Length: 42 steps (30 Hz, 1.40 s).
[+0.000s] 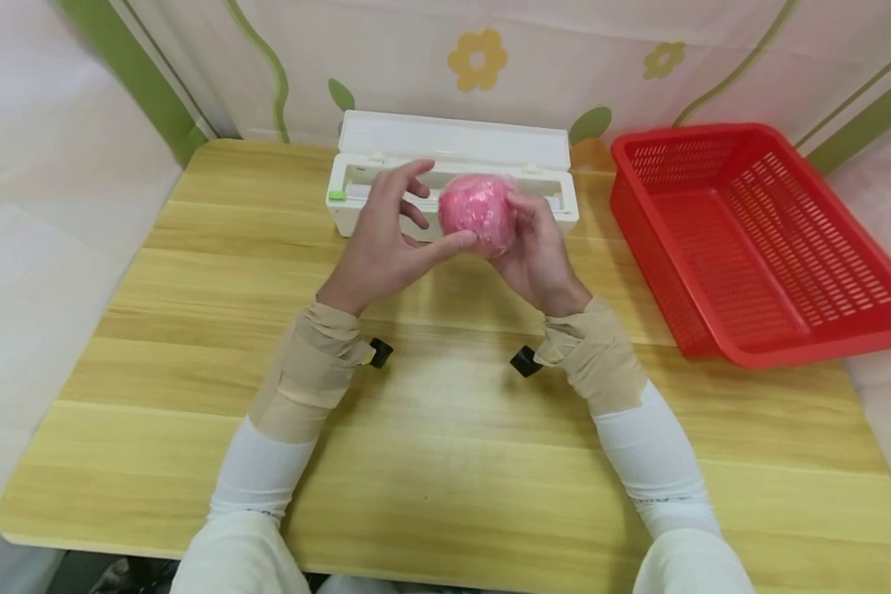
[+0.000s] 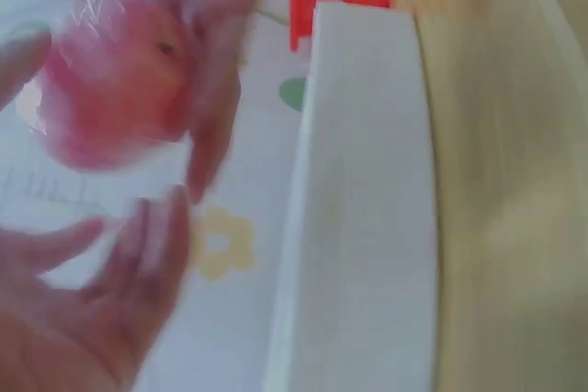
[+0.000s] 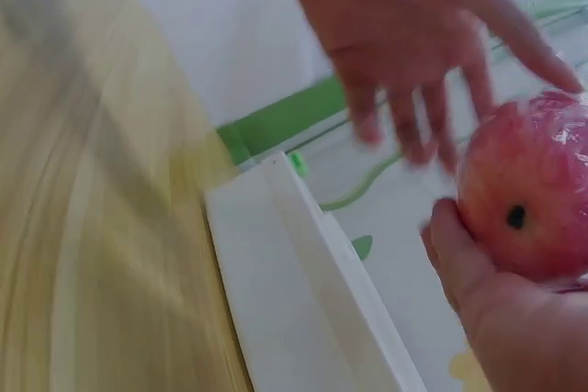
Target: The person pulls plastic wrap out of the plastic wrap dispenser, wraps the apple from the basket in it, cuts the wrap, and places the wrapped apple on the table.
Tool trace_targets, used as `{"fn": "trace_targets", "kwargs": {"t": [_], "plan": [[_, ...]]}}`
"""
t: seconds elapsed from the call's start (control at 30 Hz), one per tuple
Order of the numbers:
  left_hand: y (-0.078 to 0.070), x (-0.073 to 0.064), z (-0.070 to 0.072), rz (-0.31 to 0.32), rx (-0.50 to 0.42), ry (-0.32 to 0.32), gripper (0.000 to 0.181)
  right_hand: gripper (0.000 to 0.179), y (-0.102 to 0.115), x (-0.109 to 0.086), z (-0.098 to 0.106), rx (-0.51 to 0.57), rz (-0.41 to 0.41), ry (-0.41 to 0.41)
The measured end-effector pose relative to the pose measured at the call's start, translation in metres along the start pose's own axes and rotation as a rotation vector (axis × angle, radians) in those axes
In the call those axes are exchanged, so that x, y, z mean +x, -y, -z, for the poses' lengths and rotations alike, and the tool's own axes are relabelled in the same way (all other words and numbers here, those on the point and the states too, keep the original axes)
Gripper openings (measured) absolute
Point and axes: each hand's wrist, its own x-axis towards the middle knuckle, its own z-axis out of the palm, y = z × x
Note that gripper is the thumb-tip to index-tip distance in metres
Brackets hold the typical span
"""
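A pinkish-red apple (image 1: pixel 478 212), wrapped in shiny cling film, is held up over the table in my right hand (image 1: pixel 539 252). In the right wrist view, the fingers of that hand curve round the apple's underside (image 3: pixel 525 199), where a dark spot shows. My left hand (image 1: pixel 393 235) is at the apple's left with its fingers spread and loosely bent; its thumb tip overlaps the fruit's lower edge in the head view. Just behind the hands stands a white cling film dispenser (image 1: pixel 345 216) with its lid (image 1: pixel 453 139) raised and a green slider (image 1: pixel 337 195) at the left end.
A red plastic basket (image 1: pixel 683 289) with slatted sides stands at the right of the wooden table (image 1: pixel 445 462). Behind the table hangs a flowered curtain (image 1: pixel 401 49). Small black wrist cameras (image 1: pixel 380 353) stick out from both forearms.
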Motion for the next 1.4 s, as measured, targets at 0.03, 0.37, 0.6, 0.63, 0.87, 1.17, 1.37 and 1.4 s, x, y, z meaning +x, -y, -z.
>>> {"fn": "trace_targets", "kwargs": {"t": [0.03,0.37,0.6,0.63,0.87,1.17,1.37,1.4], "plan": [[0.002,0.001,0.0,0.033,-0.03,0.031,0.084,0.052,-0.001,0.0,0.0,0.001,-0.002,-0.002],[0.015,0.003,-0.015,0.047,-0.138,0.067,0.071,0.049,-0.004,-0.003,-0.005,-0.436,0.067,-0.264],[0.01,0.004,-0.022,0.098,-0.116,0.095,0.071,0.045,-0.014,-0.002,-0.005,-0.55,0.086,-0.302],[0.01,0.004,-0.023,0.099,-0.13,0.098,0.069,0.045,-0.015,-0.002,-0.004,-0.564,0.096,-0.3],[0.008,0.001,-0.017,0.089,-0.051,0.03,0.068,0.054,-0.01,0.0,0.007,-0.595,0.047,-0.113],[0.023,0.003,-0.015,0.05,0.273,0.096,0.081,0.052,0.006,0.002,0.034,-0.901,-0.025,0.081],[0.03,0.004,-0.014,0.08,0.23,0.226,0.073,0.055,0.005,0.003,0.05,-0.935,-0.091,0.156],[0.031,0.005,-0.014,0.092,0.227,0.239,0.072,0.055,0.004,0.004,0.052,-0.94,-0.097,0.169]]}}
